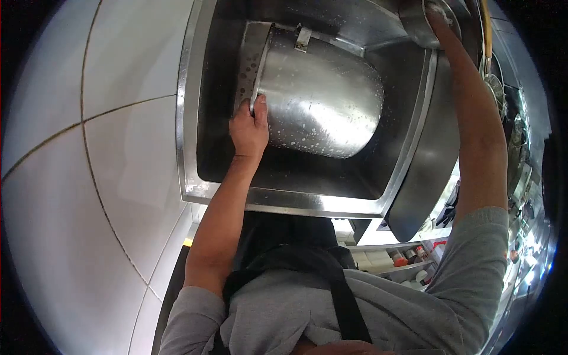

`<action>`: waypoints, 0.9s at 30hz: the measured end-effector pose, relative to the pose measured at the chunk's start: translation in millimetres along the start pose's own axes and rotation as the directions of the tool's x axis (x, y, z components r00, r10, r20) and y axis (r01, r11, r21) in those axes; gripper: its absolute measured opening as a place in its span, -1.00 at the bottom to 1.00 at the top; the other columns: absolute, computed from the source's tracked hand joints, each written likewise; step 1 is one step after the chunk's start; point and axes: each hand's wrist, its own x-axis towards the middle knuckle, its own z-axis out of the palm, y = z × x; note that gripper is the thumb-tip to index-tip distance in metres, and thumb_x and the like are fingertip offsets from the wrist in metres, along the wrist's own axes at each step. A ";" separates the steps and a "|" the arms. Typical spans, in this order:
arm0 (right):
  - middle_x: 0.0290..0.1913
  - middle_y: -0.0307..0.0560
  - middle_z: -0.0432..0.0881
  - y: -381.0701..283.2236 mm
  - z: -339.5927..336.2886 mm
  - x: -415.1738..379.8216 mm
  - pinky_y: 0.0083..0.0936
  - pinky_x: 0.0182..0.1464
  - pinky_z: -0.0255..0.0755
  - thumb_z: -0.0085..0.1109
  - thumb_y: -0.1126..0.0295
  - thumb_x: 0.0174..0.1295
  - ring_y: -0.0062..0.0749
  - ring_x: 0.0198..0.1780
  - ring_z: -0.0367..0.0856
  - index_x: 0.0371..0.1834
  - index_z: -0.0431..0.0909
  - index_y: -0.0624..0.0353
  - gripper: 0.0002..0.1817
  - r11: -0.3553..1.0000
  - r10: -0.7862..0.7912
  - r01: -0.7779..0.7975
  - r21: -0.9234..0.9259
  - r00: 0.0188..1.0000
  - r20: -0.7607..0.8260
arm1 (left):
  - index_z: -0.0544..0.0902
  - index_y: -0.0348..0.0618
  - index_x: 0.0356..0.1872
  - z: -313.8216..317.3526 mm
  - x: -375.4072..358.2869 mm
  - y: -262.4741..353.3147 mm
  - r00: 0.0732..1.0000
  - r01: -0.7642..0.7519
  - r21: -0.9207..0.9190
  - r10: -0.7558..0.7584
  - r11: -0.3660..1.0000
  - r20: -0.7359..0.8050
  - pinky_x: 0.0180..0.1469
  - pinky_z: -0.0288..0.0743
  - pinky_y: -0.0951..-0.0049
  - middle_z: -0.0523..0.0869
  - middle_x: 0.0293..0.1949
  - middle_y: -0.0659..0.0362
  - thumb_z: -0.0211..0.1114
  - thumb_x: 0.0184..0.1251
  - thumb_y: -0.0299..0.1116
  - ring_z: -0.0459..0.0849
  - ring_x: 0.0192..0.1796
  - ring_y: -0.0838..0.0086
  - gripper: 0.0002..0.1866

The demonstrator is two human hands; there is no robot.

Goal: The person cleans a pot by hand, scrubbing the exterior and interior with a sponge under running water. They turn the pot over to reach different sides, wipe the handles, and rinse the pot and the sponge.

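A large stainless steel stockpot (pixel 322 94) lies on its side in a deep metal sink (pixel 284 204), its mouth facing left. Water drops cover its wall, and a metal handle bracket (pixel 303 39) shows on its upper side. My left hand (pixel 249 127) is closed around the pot's rim, thumb on the outside. At the upper right, my right hand (pixel 438 16) reaches into a round metal bowl (pixel 416 25) beyond the sink's right edge. The fingers of that hand are hidden in the bowl, so its grip does not show.
White tiles (pixel 130 142) line the left side. A metal counter strip (pixel 429 148) runs along the sink's right. A long wooden handle (pixel 487 29) stands at the upper right. Below are shelves with several jars and containers (pixel 399 258).
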 end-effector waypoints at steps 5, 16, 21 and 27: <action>0.13 0.22 0.72 -11.7 -67.9 -21.0 -0.17 0.11 0.60 0.18 0.38 0.27 0.10 0.12 0.70 0.11 0.69 0.25 -0.63 0.972 0.068 -0.021 0.234 0.978 -0.195 | 0.69 -0.33 -0.16 3.0 2.1 -7.6 0.998 -0.062 0.013 0.062 0.998 -0.032 -0.22 0.58 0.18 0.72 -0.42 -0.13 0.17 0.65 -0.04 0.72 -0.39 0.02 -0.54; 0.28 0.13 0.51 -248.5 -24.8 -252.6 0.20 0.27 0.34 0.44 0.03 0.23 0.16 0.30 0.46 0.33 0.59 -0.10 -0.40 0.886 0.075 -0.023 0.463 0.993 -0.095 | 0.60 -0.35 -0.16 -20.0 13.4 22.3 0.991 0.038 -0.107 -0.024 0.994 0.128 -0.08 0.52 -0.11 0.71 -0.30 -0.33 0.14 0.60 0.00 0.69 -0.12 -0.31 -0.52; 0.10 0.03 0.56 -276.2 -32.2 -275.4 0.11 0.19 0.30 0.37 0.00 0.27 0.07 0.20 0.48 0.14 0.72 -0.10 -0.56 0.818 0.057 0.104 0.565 0.964 -0.260 | 0.69 -0.40 -0.05 3.6 18.5 4.0 0.987 -0.157 -0.178 0.149 0.971 -0.058 -0.01 0.50 -0.16 0.71 -0.15 -0.38 -0.06 0.70 0.03 0.65 -0.02 -0.40 -0.40; -0.05 -0.04 0.62 -340.9 -54.4 -217.9 0.01 0.08 0.34 0.39 0.18 0.20 0.02 0.07 0.53 -0.04 0.80 -0.09 -0.72 0.895 0.031 0.085 0.438 0.968 -0.250 | 0.74 -0.44 -0.24 -7.9 12.4 8.7 0.988 0.126 -0.092 -0.116 0.988 0.100 0.00 0.52 -0.13 0.70 -0.28 -0.42 -0.13 0.70 0.14 0.68 -0.01 -0.37 -0.25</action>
